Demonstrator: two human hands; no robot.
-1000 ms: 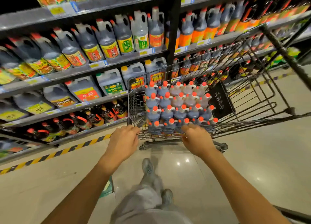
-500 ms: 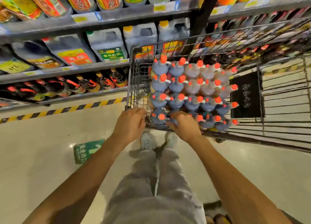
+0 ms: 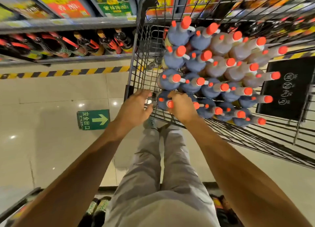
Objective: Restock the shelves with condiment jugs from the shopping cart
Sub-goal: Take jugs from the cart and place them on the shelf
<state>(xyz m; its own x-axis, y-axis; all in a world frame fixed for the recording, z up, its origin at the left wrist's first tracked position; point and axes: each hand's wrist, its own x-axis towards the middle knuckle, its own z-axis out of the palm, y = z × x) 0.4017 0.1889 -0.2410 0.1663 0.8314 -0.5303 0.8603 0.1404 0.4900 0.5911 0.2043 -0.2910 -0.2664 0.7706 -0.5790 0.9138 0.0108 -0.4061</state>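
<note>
A wire shopping cart [image 3: 134, 59] stands in front of me, packed with several grey-blue condiment jugs [image 3: 213, 69] with orange-red caps. My right hand [image 3: 182, 107] is inside the cart, its fingers closed over the top of the nearest jug [image 3: 162, 101] in the near left corner. My left hand [image 3: 134, 107] hovers at the cart's near left rim, fingers apart and holding nothing. The shelf [image 3: 68, 23] to the left holds large labelled jugs [image 3: 112, 5].
Dark bottles [image 3: 68, 44] fill the lowest shelf. Yellow-black hazard tape [image 3: 68, 72] runs along the shelf base. A green arrow sticker [image 3: 93, 119] lies on the glossy tiled floor. A black sign panel [image 3: 286, 86] hangs at the cart's right side. More bottles [image 3: 97, 208] stand behind my feet.
I have stepped close and now look down into the cart. Both hands left the cart's handle; the right reached in onto the nearest jug, the left moved to the rim.
</note>
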